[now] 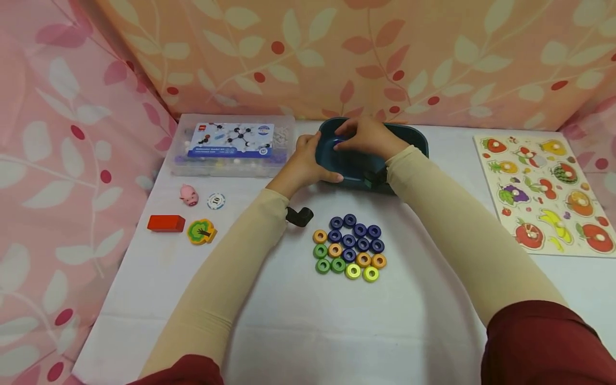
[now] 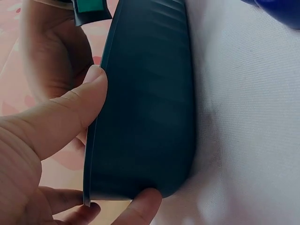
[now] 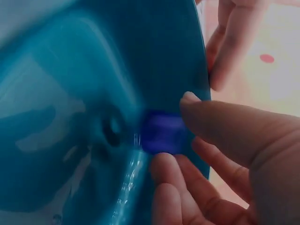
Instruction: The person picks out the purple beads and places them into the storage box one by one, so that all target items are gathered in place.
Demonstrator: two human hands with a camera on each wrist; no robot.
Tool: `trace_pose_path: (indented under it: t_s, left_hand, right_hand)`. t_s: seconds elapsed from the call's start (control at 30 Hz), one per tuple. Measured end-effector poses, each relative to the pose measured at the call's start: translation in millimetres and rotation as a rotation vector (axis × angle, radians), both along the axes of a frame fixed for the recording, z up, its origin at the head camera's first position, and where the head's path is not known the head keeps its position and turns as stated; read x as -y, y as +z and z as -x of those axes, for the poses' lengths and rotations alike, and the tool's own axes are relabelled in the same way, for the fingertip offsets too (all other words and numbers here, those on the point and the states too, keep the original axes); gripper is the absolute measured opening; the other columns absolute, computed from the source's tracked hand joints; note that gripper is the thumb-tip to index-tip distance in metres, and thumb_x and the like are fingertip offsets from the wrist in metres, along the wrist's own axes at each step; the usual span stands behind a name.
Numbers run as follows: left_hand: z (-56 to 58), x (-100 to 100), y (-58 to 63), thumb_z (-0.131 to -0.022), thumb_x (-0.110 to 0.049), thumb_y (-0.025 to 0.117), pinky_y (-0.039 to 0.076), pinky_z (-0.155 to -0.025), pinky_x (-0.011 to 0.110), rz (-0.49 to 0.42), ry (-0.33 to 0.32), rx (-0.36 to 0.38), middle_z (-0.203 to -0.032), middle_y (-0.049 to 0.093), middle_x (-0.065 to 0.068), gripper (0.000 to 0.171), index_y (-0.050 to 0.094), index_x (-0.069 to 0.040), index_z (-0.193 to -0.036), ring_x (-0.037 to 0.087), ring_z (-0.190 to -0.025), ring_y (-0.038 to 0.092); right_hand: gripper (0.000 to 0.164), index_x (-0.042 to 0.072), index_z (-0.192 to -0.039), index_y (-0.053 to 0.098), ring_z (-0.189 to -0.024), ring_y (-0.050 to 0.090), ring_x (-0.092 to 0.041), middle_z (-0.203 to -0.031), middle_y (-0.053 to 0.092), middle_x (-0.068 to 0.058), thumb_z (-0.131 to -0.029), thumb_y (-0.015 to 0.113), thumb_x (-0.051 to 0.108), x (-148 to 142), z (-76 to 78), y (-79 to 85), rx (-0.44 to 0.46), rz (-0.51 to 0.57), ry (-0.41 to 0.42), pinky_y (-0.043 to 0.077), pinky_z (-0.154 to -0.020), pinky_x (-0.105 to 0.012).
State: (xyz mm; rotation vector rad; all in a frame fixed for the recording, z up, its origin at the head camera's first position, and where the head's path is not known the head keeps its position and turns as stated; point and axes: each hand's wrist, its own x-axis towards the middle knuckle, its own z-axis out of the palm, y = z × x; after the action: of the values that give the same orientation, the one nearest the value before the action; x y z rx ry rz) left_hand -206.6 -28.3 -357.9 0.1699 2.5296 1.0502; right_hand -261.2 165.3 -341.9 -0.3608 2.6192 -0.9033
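A dark teal plastic basin (image 1: 411, 135) stands at the back of the table. My left hand (image 1: 304, 167) holds its left end, with the thumb (image 2: 89, 96) over the near rim and fingers round the corner. Inside the basin, my right hand (image 1: 369, 140) pinches a blue ring bead (image 3: 161, 131) between thumb and fingertips, close to the basin wall; it is blurred in the right wrist view. In front of the basin several ring beads lie grouped on the cloth: dark blue beads (image 1: 348, 240), orange beads (image 1: 363, 260), green beads (image 1: 323, 266) and yellow beads (image 1: 353, 271).
Left of the basin lies a clear molecular model kit box (image 1: 233, 144). Nearer are a pink pig toy (image 1: 189, 195), a "10" token (image 1: 216, 201), a red block (image 1: 166, 223) and a tree-shaped piece (image 1: 201, 232). A fruit puzzle board (image 1: 548, 195) lies at right.
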Motion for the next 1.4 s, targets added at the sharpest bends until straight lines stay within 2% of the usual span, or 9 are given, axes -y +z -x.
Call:
trace_pose_path:
  t_s: [0.23, 0.33, 0.47, 0.63, 0.77, 0.93, 1.1, 1.27, 1.4]
  left_hand:
    - [-1.7, 1, 0.1, -0.071, -0.047, 0.090, 0.031, -0.121, 0.042, 0.004, 0.010, 0.015, -0.163, 0.014, 0.005, 0.126, 0.007, -0.023, -0.163, 0.027, -0.147, 0.031]
    - [-2.5, 0, 0.9, -0.071, -0.045, 0.090, 0.030, -0.121, 0.043, -0.007, 0.019, 0.015, -0.164, 0.014, 0.005, 0.126, 0.008, -0.023, -0.163, 0.027, -0.148, 0.030]
    - [-3.4, 0, 2.7, -0.071, -0.043, 0.091, 0.030, -0.121, 0.044, -0.011, 0.024, 0.018, -0.165, 0.013, 0.004, 0.125, 0.008, -0.023, -0.163, 0.028, -0.148, 0.029]
    - [-3.9, -1, 4.1, -0.071, -0.042, 0.091, 0.030, -0.121, 0.044, -0.004, 0.033, 0.030, -0.165, 0.011, 0.003, 0.125, 0.008, -0.024, -0.163, 0.027, -0.148, 0.029]
    - [-3.5, -2, 5.3, -0.071, -0.043, 0.090, 0.030, -0.121, 0.044, 0.001, 0.036, 0.047, -0.166, 0.010, 0.002, 0.126, 0.006, -0.026, -0.163, 0.026, -0.149, 0.028]
    - [-3.3, -2, 5.0, -0.071, -0.043, 0.090, 0.030, -0.121, 0.045, -0.004, 0.047, 0.060, -0.166, 0.010, 0.002, 0.125, 0.006, -0.028, -0.163, 0.026, -0.149, 0.027]
    - [-2.9, -1, 3.4, -0.072, -0.042, 0.091, 0.030, -0.121, 0.045, -0.012, 0.049, 0.054, -0.166, 0.010, 0.002, 0.125, 0.007, -0.028, -0.163, 0.026, -0.150, 0.027]
    - [-2.7, 0, 1.8, -0.071, -0.042, 0.091, 0.030, -0.121, 0.044, -0.010, 0.052, 0.047, -0.166, 0.011, 0.001, 0.125, 0.007, -0.028, -0.163, 0.026, -0.150, 0.027]
    - [-2.3, 0, 1.3, -0.071, -0.043, 0.091, 0.029, -0.121, 0.044, -0.015, 0.047, 0.044, -0.166, 0.011, 0.001, 0.125, 0.007, -0.028, -0.163, 0.025, -0.150, 0.026]
  right_hand:
    - [0.054, 0.013, -0.137, 0.061, -0.128, 0.055, -0.027, -0.137, 0.062, -0.011, -0.091, 0.073, 0.039, -18, -16.6, 13.3, 0.041, 0.004, -0.041, 0.039, -0.115, -0.046]
    - [0.055, 0.014, -0.136, 0.062, -0.124, 0.056, -0.026, -0.135, 0.063, -0.010, -0.090, 0.073, 0.043, -28, -40.5, 25.1, 0.011, 0.026, -0.074, 0.042, -0.110, -0.046]
    - [0.048, 0.019, -0.128, 0.068, -0.103, 0.062, -0.023, -0.127, 0.067, -0.006, -0.088, 0.075, 0.045, -43, -88.8, 31.5, -0.016, 0.066, -0.120, 0.052, -0.088, -0.038]
    - [0.037, 0.020, -0.120, 0.072, -0.085, 0.062, -0.021, -0.107, 0.071, -0.004, -0.088, 0.078, 0.038, -58, -147.3, 11.3, 0.060, 0.064, -0.118, 0.049, -0.066, -0.031]
    - [0.037, 0.017, -0.119, 0.073, -0.075, 0.059, -0.019, -0.095, 0.072, -0.005, -0.087, 0.080, 0.033, -64, -172.7, -17.7, 0.125, 0.063, -0.060, 0.047, -0.060, -0.029]
    - [0.035, 0.016, -0.118, 0.073, -0.074, 0.062, -0.015, -0.109, 0.074, -0.005, -0.086, 0.081, 0.027, -66, -180.9, -46.4, 0.176, 0.115, -0.035, 0.048, -0.067, -0.026]
    - [0.032, 0.017, -0.115, 0.074, -0.076, 0.063, -0.014, -0.112, 0.074, -0.003, -0.085, 0.081, 0.026, -63, -180.8, -56.6, 0.157, 0.125, -0.042, 0.049, -0.070, -0.026]
    - [0.028, 0.019, -0.111, 0.075, -0.075, 0.063, -0.013, -0.098, 0.075, 0.001, -0.085, 0.081, 0.028, -60, -179.6, -54.4, 0.118, 0.078, -0.048, 0.049, -0.069, -0.027]
    - [0.029, 0.021, -0.110, 0.075, -0.077, 0.063, -0.015, -0.095, 0.073, 0.002, -0.085, 0.081, 0.034, -58, -173.9, -32.7, 0.044, 0.051, -0.056, 0.050, -0.065, -0.028]
